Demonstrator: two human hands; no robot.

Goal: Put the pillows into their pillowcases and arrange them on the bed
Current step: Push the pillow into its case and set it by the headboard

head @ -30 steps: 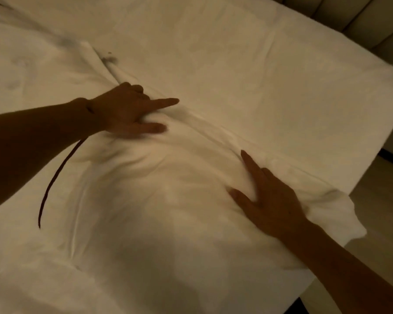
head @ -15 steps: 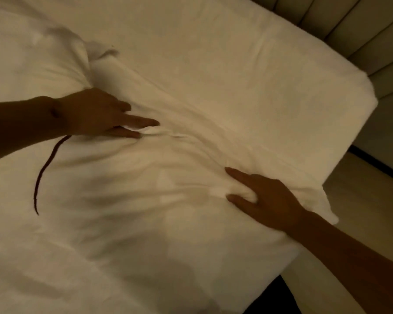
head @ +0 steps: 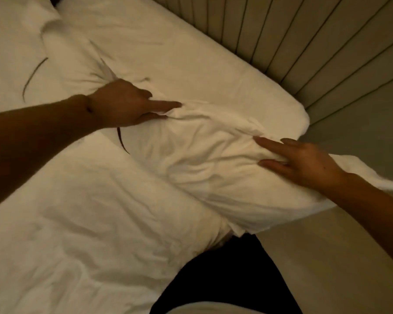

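Pillow (head: 202,159) is shifting toward the headboard (head: 327,53); we are pinching its fabric with our left hand (head: 123,103), our right hand (head: 304,165) pressing it, fingers straight.

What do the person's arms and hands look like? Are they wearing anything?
The left forearm and right forearm are bare, no sleeves showing. The left hand and right hand wear no gloves, and no rings show on the fingers. A thin dark mark crosses the left wrist, maybe a band; too blurry to tell.
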